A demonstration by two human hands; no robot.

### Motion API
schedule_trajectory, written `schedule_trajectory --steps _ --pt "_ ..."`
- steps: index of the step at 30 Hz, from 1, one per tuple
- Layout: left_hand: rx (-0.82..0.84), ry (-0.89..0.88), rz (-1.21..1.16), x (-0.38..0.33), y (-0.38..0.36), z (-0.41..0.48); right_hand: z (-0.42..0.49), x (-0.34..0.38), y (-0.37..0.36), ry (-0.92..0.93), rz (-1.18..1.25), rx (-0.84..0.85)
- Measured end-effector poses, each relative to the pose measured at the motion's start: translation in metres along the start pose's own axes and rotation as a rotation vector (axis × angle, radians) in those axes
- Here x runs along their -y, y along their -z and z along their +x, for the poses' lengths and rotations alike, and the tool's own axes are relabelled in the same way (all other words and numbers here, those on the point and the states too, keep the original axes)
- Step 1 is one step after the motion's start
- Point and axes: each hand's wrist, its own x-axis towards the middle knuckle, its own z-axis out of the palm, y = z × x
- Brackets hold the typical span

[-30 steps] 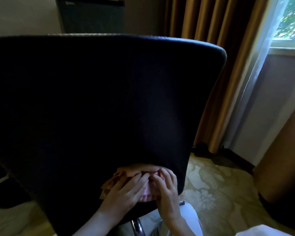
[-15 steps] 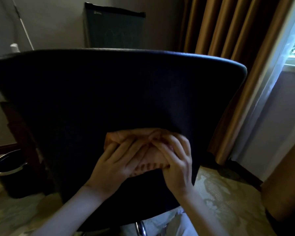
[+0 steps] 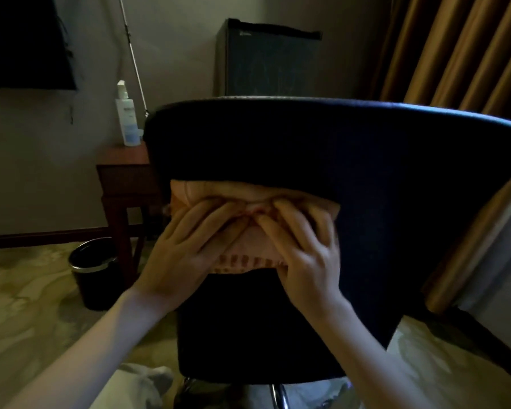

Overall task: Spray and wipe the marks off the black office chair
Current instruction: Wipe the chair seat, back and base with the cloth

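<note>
Okay so the black office chair [image 3: 307,149] is right in front of the person, its backrest filling most of the view. A peach cloth [image 3: 242,261] with a striped edge is pressed against the back of it, around mid-height. The left hand [image 3: 186,249] and right hand [image 3: 310,255] lie on the cloth side by side, fingers spread and pushing in, fingertips nearly meeting; nothing is pinched. My guess on handling: the cloth is soft and floppy, so it bunches under the fingers and wants flat palms. The chair sits on a chrome post [image 3: 278,394] and probably swivels away under a hard lean, so bracing the backrest's top edge with one hand seems smart. Room-wise, a wooden side table [image 3: 124,172] with the spray bottle [image 3: 126,113] stands just past the chair on the left, with a black bin [image 3: 93,273] below. Curtains [image 3: 455,54] hang close on the right. Wide strokes could slip off the curved edges.
</note>
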Motion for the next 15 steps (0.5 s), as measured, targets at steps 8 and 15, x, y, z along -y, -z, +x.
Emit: schedule_trajectory --steps 8,15 --pt "0.124 0.079 -0.066 -0.011 -0.031 -0.068 -0.06 0.009 -0.018 0.074 -0.011 0.168" --pt "0.186 0.109 -0.09 -0.021 -0.052 -0.106 -0.096 0.011 -0.023 0.104 -0.022 0.271"
